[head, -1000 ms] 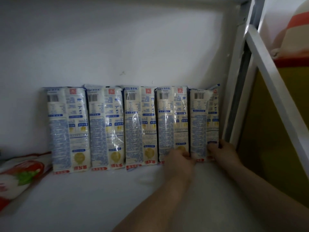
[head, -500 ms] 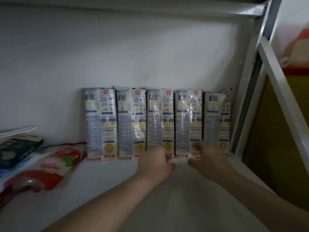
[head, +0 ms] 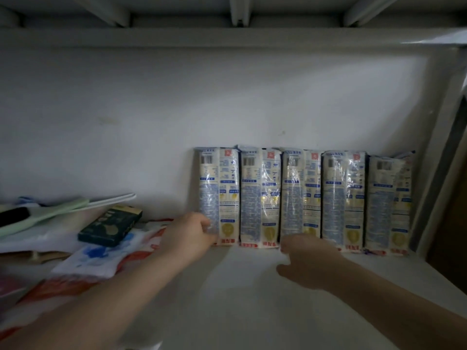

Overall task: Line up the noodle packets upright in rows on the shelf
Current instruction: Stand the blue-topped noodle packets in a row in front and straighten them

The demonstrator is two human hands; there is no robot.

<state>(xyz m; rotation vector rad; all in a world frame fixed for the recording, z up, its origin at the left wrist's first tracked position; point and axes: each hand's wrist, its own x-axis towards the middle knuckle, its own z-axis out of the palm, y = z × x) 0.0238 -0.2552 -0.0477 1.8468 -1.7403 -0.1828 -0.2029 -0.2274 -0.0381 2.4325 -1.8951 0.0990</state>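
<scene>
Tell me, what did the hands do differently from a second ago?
Both hands slid left along the row. The left hand went from the fourth packet to the leftmost packet and now touches its bottom corner. The right hand left the rightmost packet and now reaches at the middle packet. All five packets stayed upright against the wall.

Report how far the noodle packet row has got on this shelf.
Done: five noodle packets stand upright side by side against the back wall, the last beside the shelf's right post. In hand: the left hand touches the leftmost packet at its lower edge; the right hand reaches toward the middle packet's base. Left: no loose packets in view, so only squaring up seems to remain.
</scene>
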